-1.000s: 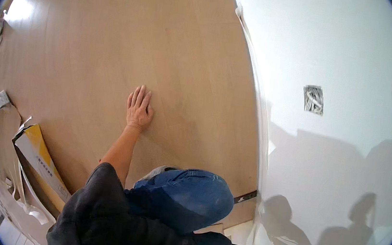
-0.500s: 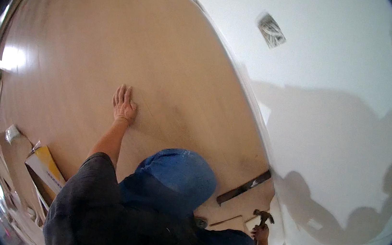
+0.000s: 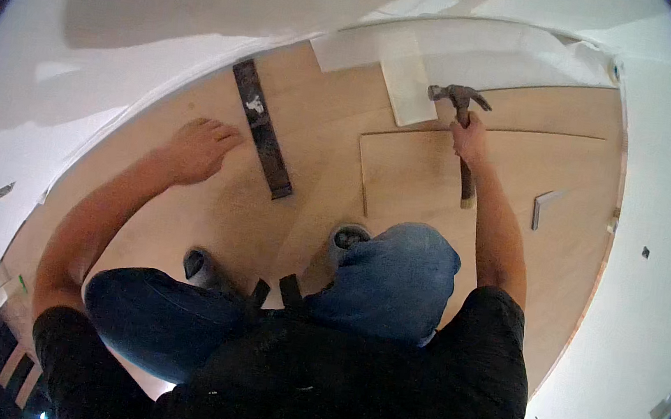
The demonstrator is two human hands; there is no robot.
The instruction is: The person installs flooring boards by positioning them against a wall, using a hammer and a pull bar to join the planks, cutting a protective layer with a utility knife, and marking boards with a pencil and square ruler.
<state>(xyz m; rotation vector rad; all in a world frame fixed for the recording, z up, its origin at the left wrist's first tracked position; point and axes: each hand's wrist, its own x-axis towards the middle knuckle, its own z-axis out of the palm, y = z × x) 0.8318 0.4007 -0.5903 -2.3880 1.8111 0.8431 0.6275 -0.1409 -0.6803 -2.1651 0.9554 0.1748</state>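
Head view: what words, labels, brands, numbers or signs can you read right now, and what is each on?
None can be read.
Flat black bar: a pale patch, no legible lettering.
Claw hammer: no lettering can be made out.
Black shirt: faint marks, too small to read.

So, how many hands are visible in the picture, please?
2: the left hand, beside the black bar, and the right hand, gripping the hammer.
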